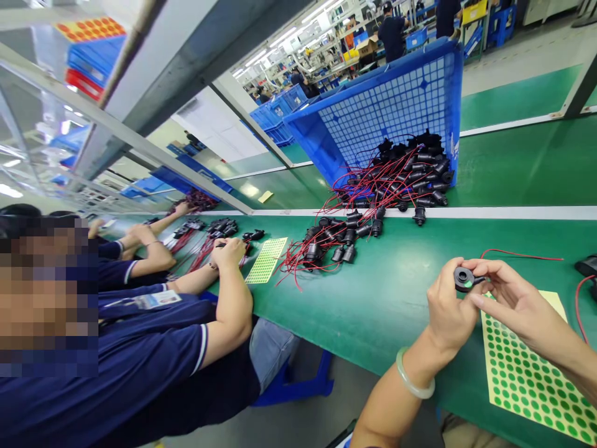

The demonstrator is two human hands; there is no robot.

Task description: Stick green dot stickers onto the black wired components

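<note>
Near the right of the head view, my left hand point(450, 308), with a pale green bangle at the wrist, grips a small black pump-like part point(464, 279) whose round end has a hole in it. A green dot sits on that round face. My right hand point(515, 298) closes its thumb and fingertips on the part's side spout; its fingers partly hide it. A red wire point(527, 252) runs out behind my right hand over the table. Under my right hand lies a pale yellow sheet of green dot stickers point(536, 373).
A tilted blue crate point(373, 93) spills similar black parts point(420, 168) with red wires onto the green table point(396, 280). More parts point(331, 239) lie in front. At left, a co-worker point(153, 348) sits beside another sticker sheet point(267, 260). Black parts point(587, 266) lie at the right edge.
</note>
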